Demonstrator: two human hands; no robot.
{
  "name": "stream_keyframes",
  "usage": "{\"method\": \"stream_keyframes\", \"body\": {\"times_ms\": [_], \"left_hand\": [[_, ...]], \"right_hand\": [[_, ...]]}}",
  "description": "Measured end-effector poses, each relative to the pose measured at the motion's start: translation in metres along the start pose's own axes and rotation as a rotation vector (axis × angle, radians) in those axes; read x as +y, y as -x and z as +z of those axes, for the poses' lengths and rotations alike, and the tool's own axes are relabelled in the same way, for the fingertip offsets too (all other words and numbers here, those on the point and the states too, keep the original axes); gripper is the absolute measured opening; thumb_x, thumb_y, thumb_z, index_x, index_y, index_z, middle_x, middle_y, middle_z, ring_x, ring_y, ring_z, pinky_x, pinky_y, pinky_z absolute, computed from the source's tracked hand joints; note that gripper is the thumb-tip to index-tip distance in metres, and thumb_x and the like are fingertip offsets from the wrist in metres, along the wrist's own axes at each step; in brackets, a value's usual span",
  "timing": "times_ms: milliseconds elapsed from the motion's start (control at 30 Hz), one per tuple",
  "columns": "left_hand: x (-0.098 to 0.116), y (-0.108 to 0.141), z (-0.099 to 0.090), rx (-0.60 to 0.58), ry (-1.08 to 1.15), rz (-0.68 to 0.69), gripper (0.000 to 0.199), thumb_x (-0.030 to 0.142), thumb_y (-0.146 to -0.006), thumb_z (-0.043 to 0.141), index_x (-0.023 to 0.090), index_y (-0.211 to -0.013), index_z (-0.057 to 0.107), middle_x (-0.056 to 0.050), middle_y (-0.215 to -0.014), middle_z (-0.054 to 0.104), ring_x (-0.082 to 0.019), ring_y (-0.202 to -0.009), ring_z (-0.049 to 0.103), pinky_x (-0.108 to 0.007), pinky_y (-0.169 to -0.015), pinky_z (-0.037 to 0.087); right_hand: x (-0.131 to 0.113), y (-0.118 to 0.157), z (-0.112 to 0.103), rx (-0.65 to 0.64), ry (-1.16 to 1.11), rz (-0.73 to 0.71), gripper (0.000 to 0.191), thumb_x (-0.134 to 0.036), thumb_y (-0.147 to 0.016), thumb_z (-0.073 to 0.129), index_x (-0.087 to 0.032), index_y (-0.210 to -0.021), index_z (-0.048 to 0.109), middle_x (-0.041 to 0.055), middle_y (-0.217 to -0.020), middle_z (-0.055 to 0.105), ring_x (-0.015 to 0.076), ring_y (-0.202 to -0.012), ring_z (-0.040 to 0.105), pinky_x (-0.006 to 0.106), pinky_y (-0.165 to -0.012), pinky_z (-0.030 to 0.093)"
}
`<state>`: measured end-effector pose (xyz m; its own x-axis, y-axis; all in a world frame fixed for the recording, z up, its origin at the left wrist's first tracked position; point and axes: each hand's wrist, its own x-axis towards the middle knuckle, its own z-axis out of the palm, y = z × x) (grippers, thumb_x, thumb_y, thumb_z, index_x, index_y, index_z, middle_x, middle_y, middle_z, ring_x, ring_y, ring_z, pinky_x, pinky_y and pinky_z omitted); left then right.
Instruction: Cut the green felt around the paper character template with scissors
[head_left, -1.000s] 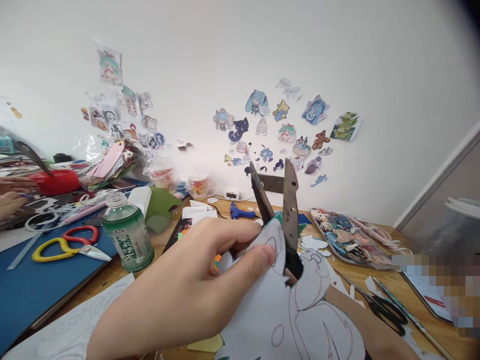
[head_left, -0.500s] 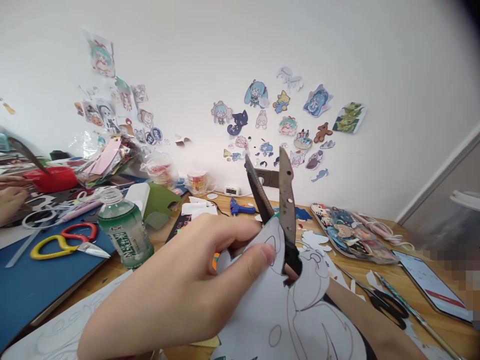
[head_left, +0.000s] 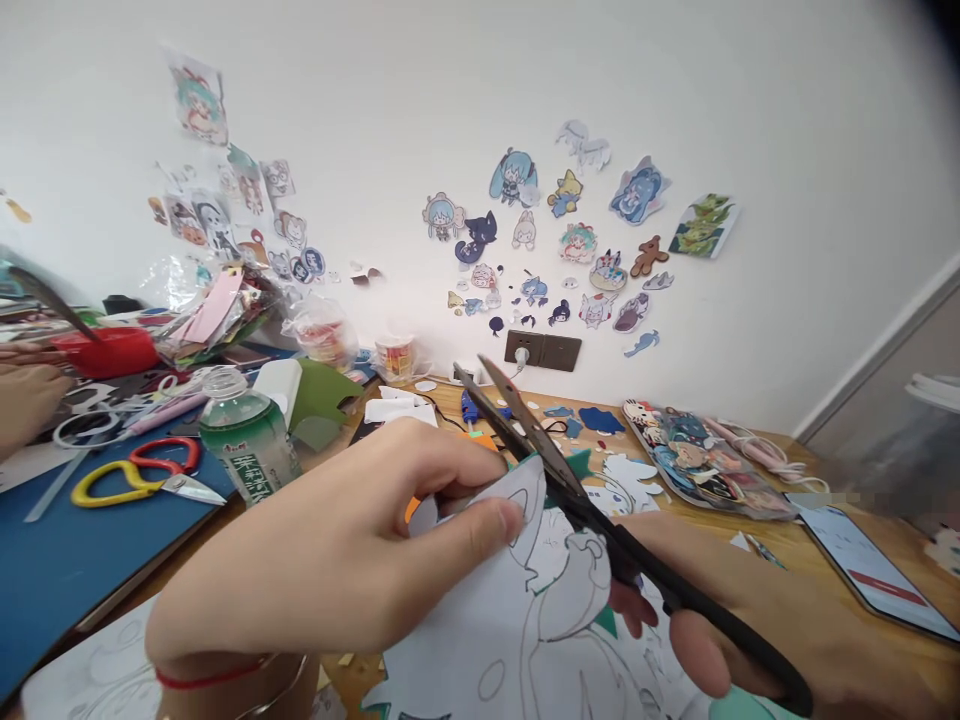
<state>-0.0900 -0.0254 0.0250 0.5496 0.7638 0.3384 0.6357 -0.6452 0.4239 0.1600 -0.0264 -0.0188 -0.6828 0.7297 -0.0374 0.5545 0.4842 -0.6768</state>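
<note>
My left hand (head_left: 337, 540) pinches the edge of a white sheet of paper (head_left: 487, 620) with pencilled curves, thumb on top and fingers behind. Part of the sheet's outline is cut, with green edging showing along it. Black-handled scissors (head_left: 637, 555) are in my right hand (head_left: 727, 565), their blades slightly apart at the paper's upper right edge and pointing up to the left. The blades lie just beside my left thumb. A second drawn sheet (head_left: 90, 660) lies at lower left.
A green-labelled bottle (head_left: 247, 440) and red-and-yellow scissors (head_left: 154, 475) are on the left. Another person's hand (head_left: 30, 400) is near a red bowl (head_left: 109, 350). To the right are a tray of cutouts (head_left: 697, 470) and a phone (head_left: 877, 560). Paper scraps lie behind the sheet.
The scissors have tipped from nearly upright to slanting left, and their blades have drawn closer together. My right hand has come into view from behind the sheet, which has shifted left.
</note>
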Motion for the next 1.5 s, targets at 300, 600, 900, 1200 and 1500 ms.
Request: {"method": "stream_keyframes", "body": {"times_ms": [300,600,900,1200,1500], "left_hand": [[-0.027,-0.025,-0.001,-0.408,0.202,0.007,0.033,0.038,-0.084,0.050,0.016,-0.061,0.058,0.004,-0.053,0.036,-0.007,-0.048,0.031,-0.020,-0.043,0.026],[-0.068,-0.081,0.055,-0.467,0.368,-0.024,0.035,0.047,-0.070,0.065,0.015,-0.056,0.059,0.005,-0.049,0.040,-0.007,-0.047,0.032,-0.021,-0.041,0.022],[-0.078,-0.095,0.077,-0.336,0.453,-0.075,0.040,0.053,-0.069,0.064,0.014,-0.061,0.058,0.005,-0.051,0.038,-0.007,-0.048,0.031,-0.020,-0.041,0.024],[-0.087,-0.111,0.115,-0.065,0.238,-0.166,0.036,0.048,-0.082,0.050,0.015,-0.097,0.057,0.001,-0.066,0.055,-0.011,-0.055,0.052,-0.024,-0.053,0.041],[-0.119,-0.117,0.202,-0.112,-0.072,-0.196,0.025,0.033,-0.089,0.050,0.013,-0.102,0.057,-0.005,-0.094,0.062,-0.016,-0.079,0.061,-0.035,-0.072,0.051]], "right_hand": [[0.032,-0.004,-0.005,0.202,-0.278,0.097,0.056,-0.075,-0.067,0.051,-0.019,-0.070,0.046,-0.0032,-0.058,0.044,0.0105,-0.052,0.038,0.022,-0.043,0.030],[0.035,-0.054,0.025,0.483,-0.530,0.155,0.028,-0.031,-0.069,0.069,-0.019,-0.068,0.044,-0.0060,-0.060,0.040,0.0082,-0.053,0.036,0.021,-0.047,0.030],[0.053,-0.057,0.023,0.495,-0.625,0.185,0.033,-0.035,-0.063,0.073,-0.018,-0.072,0.046,-0.0041,-0.066,0.052,0.0102,-0.059,0.046,0.022,-0.053,0.033],[0.097,-0.037,-0.011,0.661,-0.587,0.351,0.030,-0.032,-0.063,0.075,-0.017,-0.071,0.050,-0.0017,-0.068,0.059,0.0103,-0.057,0.051,0.023,-0.053,0.038],[0.175,-0.035,-0.009,0.805,-0.510,0.535,0.012,-0.023,-0.086,0.058,-0.012,-0.088,0.057,-0.0006,-0.078,0.059,0.0111,-0.066,0.057,0.025,-0.060,0.048]]}}
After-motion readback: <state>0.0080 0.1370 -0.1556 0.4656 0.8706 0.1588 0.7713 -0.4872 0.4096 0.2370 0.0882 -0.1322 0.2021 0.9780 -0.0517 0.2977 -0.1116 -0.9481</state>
